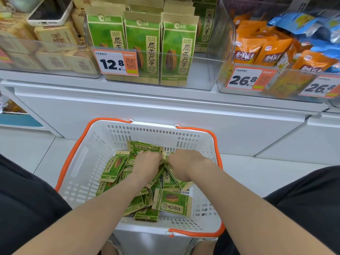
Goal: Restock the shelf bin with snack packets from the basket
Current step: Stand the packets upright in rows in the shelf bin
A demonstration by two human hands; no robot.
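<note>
A white basket with orange handles sits low in front of me, holding several green sunflower-seed packets. My left hand and my right hand both reach down into the pile, fingers curled around packets near the basket's far side. A packet lies just beyond my fingertips. Above, the clear shelf bin holds upright green packets of the same kind, with bare room at its right end.
A 12.8 price tag hangs on the bin front. Tan boxes with a phone on top fill the left bin. Orange and blue bags fill the right bin. A white cabinet stands behind the basket.
</note>
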